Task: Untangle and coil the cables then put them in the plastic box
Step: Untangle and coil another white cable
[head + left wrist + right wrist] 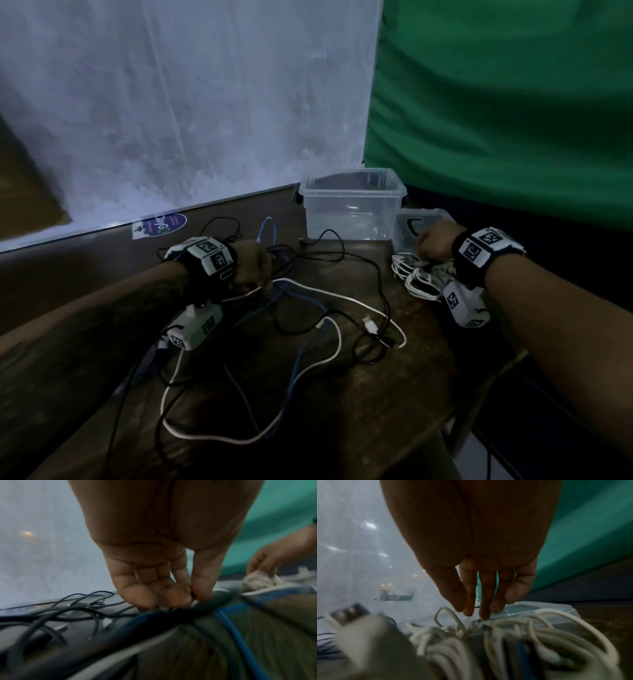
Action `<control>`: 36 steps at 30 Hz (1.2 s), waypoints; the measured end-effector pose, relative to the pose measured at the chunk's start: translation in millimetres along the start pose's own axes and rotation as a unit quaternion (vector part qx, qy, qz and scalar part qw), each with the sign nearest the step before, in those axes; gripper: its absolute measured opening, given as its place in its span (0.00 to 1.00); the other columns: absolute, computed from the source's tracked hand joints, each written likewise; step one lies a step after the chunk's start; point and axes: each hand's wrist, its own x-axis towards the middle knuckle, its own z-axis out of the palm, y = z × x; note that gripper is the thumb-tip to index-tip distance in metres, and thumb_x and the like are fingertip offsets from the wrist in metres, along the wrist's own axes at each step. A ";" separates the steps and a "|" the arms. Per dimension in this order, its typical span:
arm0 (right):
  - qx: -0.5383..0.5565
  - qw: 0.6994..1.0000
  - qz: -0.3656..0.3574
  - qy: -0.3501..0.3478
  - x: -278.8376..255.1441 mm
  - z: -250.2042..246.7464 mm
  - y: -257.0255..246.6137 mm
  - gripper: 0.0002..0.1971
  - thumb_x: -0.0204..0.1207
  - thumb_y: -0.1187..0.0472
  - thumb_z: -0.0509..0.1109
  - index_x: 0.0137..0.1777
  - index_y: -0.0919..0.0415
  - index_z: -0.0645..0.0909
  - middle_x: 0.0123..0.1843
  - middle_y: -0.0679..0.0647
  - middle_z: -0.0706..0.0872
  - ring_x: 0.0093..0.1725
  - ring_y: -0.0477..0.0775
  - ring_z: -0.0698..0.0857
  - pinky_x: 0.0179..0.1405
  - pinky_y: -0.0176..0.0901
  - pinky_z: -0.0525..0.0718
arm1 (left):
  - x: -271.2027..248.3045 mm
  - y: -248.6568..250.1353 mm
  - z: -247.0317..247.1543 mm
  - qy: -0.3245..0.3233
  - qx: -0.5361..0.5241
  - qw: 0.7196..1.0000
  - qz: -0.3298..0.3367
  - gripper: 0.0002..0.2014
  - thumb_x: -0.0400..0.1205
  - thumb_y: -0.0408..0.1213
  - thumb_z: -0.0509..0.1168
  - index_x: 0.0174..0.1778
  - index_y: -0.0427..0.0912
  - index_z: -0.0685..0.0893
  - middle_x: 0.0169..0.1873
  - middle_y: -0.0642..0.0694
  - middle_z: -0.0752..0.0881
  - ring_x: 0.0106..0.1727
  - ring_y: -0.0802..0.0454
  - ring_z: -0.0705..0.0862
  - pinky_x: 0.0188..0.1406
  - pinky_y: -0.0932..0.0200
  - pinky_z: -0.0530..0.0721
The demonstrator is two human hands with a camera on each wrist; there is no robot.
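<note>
A: How many boxes?
B: One clear box (352, 205) on the bench (376, 394), and one lid (419, 222) lying flat beside it.

A: And the loose cables?
B: A tangle. I can tell one white cable (337, 346), one blue cable (294, 377), and black cables (356, 255) too crossed to count, perhaps two.

A: Anything already coiled?
B: One white bundle (419, 277) near the lid; how many cables are in it, I cannot tell.

A: Hands?
B: Two, the left hand (251, 262) and the right hand (436, 240), with one tracker band on each wrist.

A: Anything else?
B: One sticker (161, 224) at the bench's far edge.
</note>
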 end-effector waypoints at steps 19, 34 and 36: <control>0.401 0.879 -0.256 -0.025 -64.3 -24.3 -167.7 0.06 0.82 0.62 0.67 0.44 0.59 0.81 0.21 0.44 0.68 0.19 0.45 0.63 0.19 0.34 0.62 | -39.2 -14.1 -41.6 0.069 -0.336 0.929 0.140 0.09 0.71 0.28 0.70 0.44 0.41 0.79 0.34 0.37 0.85 0.26 0.46 0.83 0.26 0.58 0.82; 0.384 0.880 -0.143 0.242 -40.8 -82.4 -143.7 0.06 0.80 0.62 0.66 0.41 0.58 0.81 0.34 0.55 0.82 0.31 0.54 0.77 0.21 0.33 0.73 | -52.3 -55.9 -46.6 0.176 -0.473 0.852 0.137 0.08 0.83 0.37 0.66 0.46 0.36 0.87 0.20 0.47 0.83 0.23 0.50 0.84 0.32 0.58 0.84; 0.265 0.910 -0.156 0.279 -40.2 -74.7 -145.1 0.10 0.76 0.59 0.70 0.56 0.60 0.84 0.54 0.59 0.86 0.50 0.58 0.83 0.45 0.39 0.79 | -56.8 -47.0 -56.9 0.192 -0.471 0.850 0.137 0.09 0.83 0.37 0.65 0.47 0.35 0.88 0.17 0.48 0.77 0.16 0.53 0.75 0.22 0.60 0.80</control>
